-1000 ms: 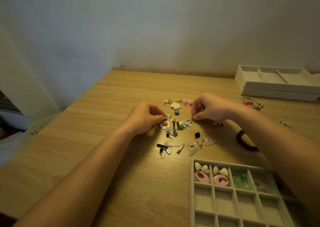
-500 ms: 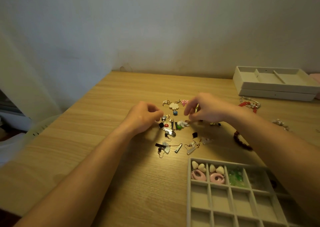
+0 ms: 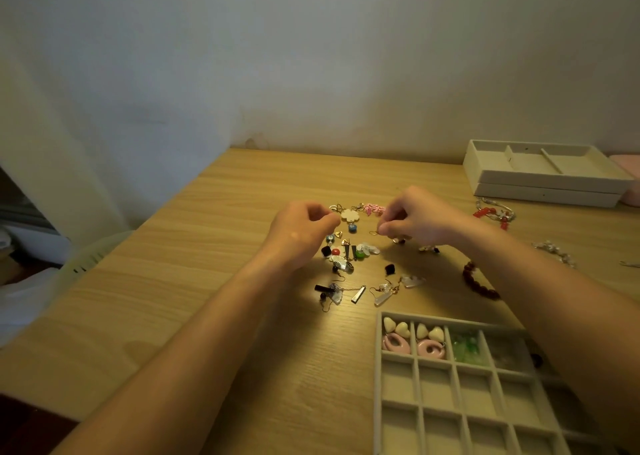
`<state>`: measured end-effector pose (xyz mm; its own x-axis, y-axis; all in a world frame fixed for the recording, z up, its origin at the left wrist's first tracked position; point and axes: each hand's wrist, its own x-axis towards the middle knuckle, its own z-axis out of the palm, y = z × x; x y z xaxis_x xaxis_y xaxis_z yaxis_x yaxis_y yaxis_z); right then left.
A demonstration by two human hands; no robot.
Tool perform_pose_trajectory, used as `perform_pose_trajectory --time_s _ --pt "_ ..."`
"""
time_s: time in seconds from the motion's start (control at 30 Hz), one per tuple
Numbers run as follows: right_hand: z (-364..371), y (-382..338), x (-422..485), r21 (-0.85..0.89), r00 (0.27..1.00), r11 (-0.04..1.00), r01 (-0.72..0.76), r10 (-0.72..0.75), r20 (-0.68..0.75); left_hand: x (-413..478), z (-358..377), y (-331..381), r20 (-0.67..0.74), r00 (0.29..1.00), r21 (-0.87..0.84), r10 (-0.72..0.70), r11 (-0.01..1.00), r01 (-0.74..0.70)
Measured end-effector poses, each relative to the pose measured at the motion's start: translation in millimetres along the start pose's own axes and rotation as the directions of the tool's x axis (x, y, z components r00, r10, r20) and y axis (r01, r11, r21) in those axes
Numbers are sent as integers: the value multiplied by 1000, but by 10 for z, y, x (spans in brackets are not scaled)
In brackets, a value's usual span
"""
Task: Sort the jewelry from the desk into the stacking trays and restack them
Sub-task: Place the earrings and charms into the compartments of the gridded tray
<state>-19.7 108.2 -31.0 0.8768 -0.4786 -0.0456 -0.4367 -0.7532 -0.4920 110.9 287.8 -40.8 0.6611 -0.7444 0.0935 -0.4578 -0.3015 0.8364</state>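
A scatter of small earrings and charms point(image 3: 349, 257) lies in the middle of the wooden desk point(image 3: 207, 281). My left hand point(image 3: 301, 232) hovers at its left edge with fingers curled; whether the fingertips hold anything is hidden. My right hand point(image 3: 415, 220) is raised just above the pile and pinches a small gold earring hook point(image 3: 374, 232). A grey gridded tray point(image 3: 450, 385) stands near the front right, with heart and pink oval earrings and green pieces in its back row. Two stacked beige trays point(image 3: 543, 177) sit at the back right.
A red and silver bracelet point(image 3: 495, 213) lies in front of the stacked trays. A dark red bead bracelet point(image 3: 478, 283) lies under my right forearm, a clear bead strand point(image 3: 554, 252) further right. A wall runs behind the desk, whose left edge drops off.
My right hand has lifted off the pile with a gold hook pinched in its fingertips. My left hand has drawn slightly up and away from the charms.
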Motion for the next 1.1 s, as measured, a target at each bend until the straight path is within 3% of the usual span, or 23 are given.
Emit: perform_pose_trajectory --time_s 0.13,0.2,0.27,0.37,0.53,0.73,0.8,0.93,1.1 --pt "-113 -2 -184 356 995 930 -89 67 74 -60 144 73 24 1000 -66 2 998 0" --pt "-140 -2 -265 453 992 884 -118 81 102 -77 268 118 54 998 -57 29 998 -26" --pt "-151 11 -332 517 985 842 -155 94 142 -87 388 163 101 994 -66 47 997 -40" --pt "-165 74 -421 626 975 752 -209 107 197 -113 531 240 170 983 -241 63 970 -20" --pt "-190 156 -510 770 958 578 -271 80 277 -146 623 302 145 987 -435 65 901 5" --pt "-243 183 -591 840 943 447 -307 22 332 -136 600 355 180 982 -439 59 898 26" --pt "-253 174 -580 800 946 519 -302 59 319 -116 555 343 146 988 -353 45 935 9" --pt "-203 132 -513 439 969 866 -238 178 174 -37 397 214 -83 996 -155 -15 988 2" --pt "-85 87 -410 178 980 972 -154 128 149 12 221 33 -184 983 60 -15 998 26"
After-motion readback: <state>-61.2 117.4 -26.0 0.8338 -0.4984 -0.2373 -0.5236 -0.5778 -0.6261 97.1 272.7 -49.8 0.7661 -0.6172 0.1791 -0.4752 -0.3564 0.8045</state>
